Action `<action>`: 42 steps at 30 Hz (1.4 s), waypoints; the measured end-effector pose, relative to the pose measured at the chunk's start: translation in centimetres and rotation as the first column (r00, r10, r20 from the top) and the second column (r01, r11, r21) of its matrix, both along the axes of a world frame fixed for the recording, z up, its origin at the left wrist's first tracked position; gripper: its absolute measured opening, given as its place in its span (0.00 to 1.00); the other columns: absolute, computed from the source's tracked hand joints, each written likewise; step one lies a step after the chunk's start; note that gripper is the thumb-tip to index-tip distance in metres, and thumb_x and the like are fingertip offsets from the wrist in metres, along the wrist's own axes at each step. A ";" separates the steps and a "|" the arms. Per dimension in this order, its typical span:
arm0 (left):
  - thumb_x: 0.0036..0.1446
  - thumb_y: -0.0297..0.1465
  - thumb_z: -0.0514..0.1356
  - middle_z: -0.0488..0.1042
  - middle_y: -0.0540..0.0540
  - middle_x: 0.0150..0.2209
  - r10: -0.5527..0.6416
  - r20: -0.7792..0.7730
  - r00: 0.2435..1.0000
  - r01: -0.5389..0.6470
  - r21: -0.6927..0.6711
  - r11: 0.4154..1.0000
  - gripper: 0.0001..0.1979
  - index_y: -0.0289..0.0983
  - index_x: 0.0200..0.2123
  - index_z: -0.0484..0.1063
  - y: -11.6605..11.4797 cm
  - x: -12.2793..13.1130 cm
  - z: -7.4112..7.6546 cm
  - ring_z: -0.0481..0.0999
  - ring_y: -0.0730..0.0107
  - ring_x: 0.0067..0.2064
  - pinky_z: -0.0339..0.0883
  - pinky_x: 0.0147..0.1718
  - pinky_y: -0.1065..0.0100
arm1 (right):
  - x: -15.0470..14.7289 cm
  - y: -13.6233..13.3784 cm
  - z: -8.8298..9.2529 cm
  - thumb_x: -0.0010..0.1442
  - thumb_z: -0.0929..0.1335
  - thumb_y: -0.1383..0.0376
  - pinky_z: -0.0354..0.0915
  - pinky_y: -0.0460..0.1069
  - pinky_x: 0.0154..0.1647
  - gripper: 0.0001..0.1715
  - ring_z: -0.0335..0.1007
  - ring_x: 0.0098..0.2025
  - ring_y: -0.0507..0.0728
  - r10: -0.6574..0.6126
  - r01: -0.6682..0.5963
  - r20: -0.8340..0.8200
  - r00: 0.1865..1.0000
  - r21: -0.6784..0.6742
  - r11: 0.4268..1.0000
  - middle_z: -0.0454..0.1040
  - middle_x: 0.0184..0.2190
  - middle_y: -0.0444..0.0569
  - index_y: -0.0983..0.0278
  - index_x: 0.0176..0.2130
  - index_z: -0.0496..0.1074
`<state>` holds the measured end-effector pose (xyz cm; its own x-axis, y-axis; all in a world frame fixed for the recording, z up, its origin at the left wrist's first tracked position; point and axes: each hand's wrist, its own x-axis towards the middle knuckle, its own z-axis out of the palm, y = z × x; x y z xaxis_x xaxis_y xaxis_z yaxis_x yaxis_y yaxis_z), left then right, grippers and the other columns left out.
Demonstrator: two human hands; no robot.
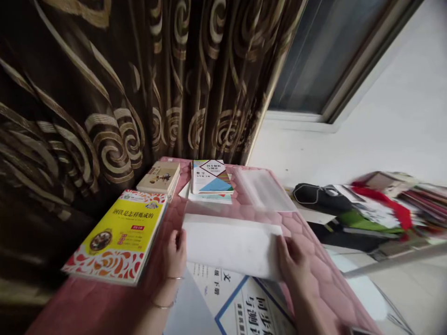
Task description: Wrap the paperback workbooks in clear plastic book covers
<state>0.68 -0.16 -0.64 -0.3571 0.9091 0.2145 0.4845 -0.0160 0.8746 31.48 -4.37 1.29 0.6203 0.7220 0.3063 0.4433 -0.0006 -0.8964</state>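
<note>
A blank white sheet of paper [230,244] is stretched between my two hands, blurred by motion. My left hand [175,253] closes on its left edge, with thin bracelets around the wrist. On the right edge, my right hand [293,260] grips it with the thumb on top. Beneath the paper lies a large workbook [223,302] with a blue and white cover, partly hidden by the paper and the right arm. A yellow book [120,232] with a red and white pattern lies left of my left hand.
Beyond the paper, a workbook [211,177] lies on other papers. A pale translucent sheet or sleeve [263,188] sits right of it. Small tan books [159,177] stand behind the yellow one. Pink quilted cloth [321,274] covers the table; a patterned curtain [195,83] hangs behind. Cluttered shelf [394,253] at right.
</note>
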 end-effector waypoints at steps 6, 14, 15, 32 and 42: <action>0.56 0.45 0.50 0.66 0.53 0.19 0.005 0.035 0.999 -0.007 0.042 0.999 0.16 0.41 0.24 0.61 0.1 0.4 0.6 0.65 0.71 0.21 0.56 0.22 0.72 | -0.1 0.4 -0.1 0.46 0.68 0.37 0.55 0.46 0.21 0.32 0.59 0.23 0.51 -0.014 0.021 -0.183 0.983 0.038 0.999 0.67 0.21 0.41 0.61 0.30 0.65; 0.56 0.43 0.50 0.65 0.52 0.18 0.014 0.029 0.999 -0.015 0.031 0.999 0.14 0.42 0.24 0.60 0.1 0.4 1.0 0.66 0.70 0.21 0.56 0.21 0.71 | -0.1 0.1 1.1 0.46 0.68 0.40 0.53 0.46 0.21 0.28 0.57 0.23 0.52 0.038 -0.063 -0.243 0.969 -0.094 0.994 0.65 0.20 0.42 0.63 0.25 0.68; 0.56 0.43 0.50 0.65 0.52 0.18 0.014 0.026 1.000 -0.015 0.027 1.000 0.14 0.42 0.24 0.59 0.0 0.4 1.1 0.66 0.70 0.21 0.56 0.21 0.71 | -0.1 0.1 1.2 0.45 0.68 0.40 0.53 0.47 0.21 0.28 0.57 0.23 0.52 0.038 -0.067 -0.242 0.970 -0.116 0.991 0.65 0.19 0.42 0.63 0.24 0.68; 0.58 0.42 0.49 0.64 0.53 0.17 0.041 -0.015 0.999 -0.041 -0.015 0.999 0.14 0.42 0.24 0.58 -0.1 0.5 1.2 0.64 0.70 0.20 0.53 0.21 0.71 | -0.2 0.0 1.2 0.42 0.70 0.40 0.51 0.46 0.20 0.30 0.55 0.22 0.51 0.089 -0.159 -0.370 0.925 -0.163 0.974 0.64 0.18 0.43 0.64 0.24 0.70; 0.59 0.41 0.50 0.66 0.52 0.19 0.063 -0.034 0.997 -0.062 0.026 0.998 0.15 0.41 0.23 0.59 -0.2 0.4 0.9 0.64 0.71 0.22 0.53 0.23 0.71 | -0.6 0.8 -0.9 0.50 0.63 0.35 0.55 0.47 0.22 0.35 0.61 0.24 0.54 0.010 -0.014 -0.024 1.000 -0.172 0.985 0.66 0.18 0.46 0.63 0.21 0.66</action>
